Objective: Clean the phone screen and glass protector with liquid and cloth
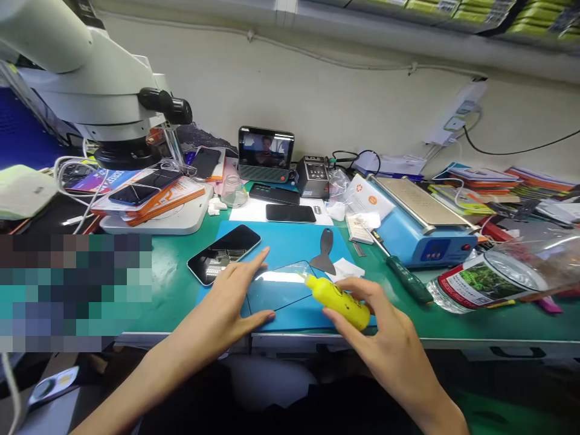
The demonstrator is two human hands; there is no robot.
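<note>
My right hand [385, 314] is wrapped round a yellow squeeze bottle [339, 300], which it holds tilted with the nozzle pointing left. Below that nozzle lies a clear glass screen panel [278, 290] with thin dark edges, on a blue mat [294, 235]. My left hand [231, 296] rests at the panel's left edge, thumb and fingers spread apart; whether it presses on the glass I cannot tell. Beyond the left fingers lies a phone [224, 254] with a black screen. A grey plastic scraper [324, 254] and a white wipe [348, 269] are at the panel's upper right.
A microscope [113, 109] overhangs the left side. At the back stand a small display [266, 154] and a black control box [313, 176]. To the right are a blue heating plate machine [421, 223], a green-handled screwdriver [405, 278] and a lying plastic bottle [484, 281].
</note>
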